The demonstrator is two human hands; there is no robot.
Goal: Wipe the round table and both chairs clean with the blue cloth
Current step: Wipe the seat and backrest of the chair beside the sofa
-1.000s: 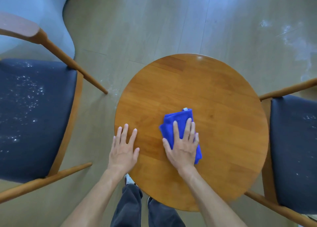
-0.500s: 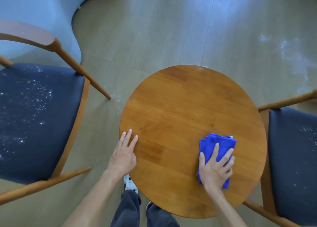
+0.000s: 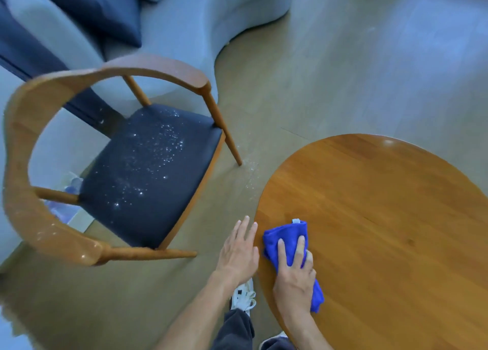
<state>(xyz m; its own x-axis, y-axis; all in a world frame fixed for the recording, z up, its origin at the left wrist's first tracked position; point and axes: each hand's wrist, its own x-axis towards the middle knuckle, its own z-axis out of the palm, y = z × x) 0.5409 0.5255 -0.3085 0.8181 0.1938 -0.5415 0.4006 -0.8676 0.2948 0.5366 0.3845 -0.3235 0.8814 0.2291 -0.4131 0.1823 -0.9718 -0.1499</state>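
The round wooden table [image 3: 383, 217] fills the lower right. At its left edge lies the folded blue cloth [image 3: 286, 240], and my right hand [image 3: 294, 273] presses flat on it with straight fingers. Just off that edge my left hand [image 3: 239, 249] hovers open, beside the rim and holding nothing. Left of the table stands a wooden armchair [image 3: 150, 164] with a dark seat speckled with white crumbs. The second chair is out of view.
White crumbs lie on the wood floor [image 3: 249, 175] between chair and table. A pale blue sofa [image 3: 184, 32] with a dark cushion [image 3: 92, 8] stands behind the chair. My white shoe [image 3: 243, 296] shows under the table's edge.
My right hand has swept the cloth from the table's right side to its left edge. My left hand has come off the tabletop. The view has swung left onto the left chair.
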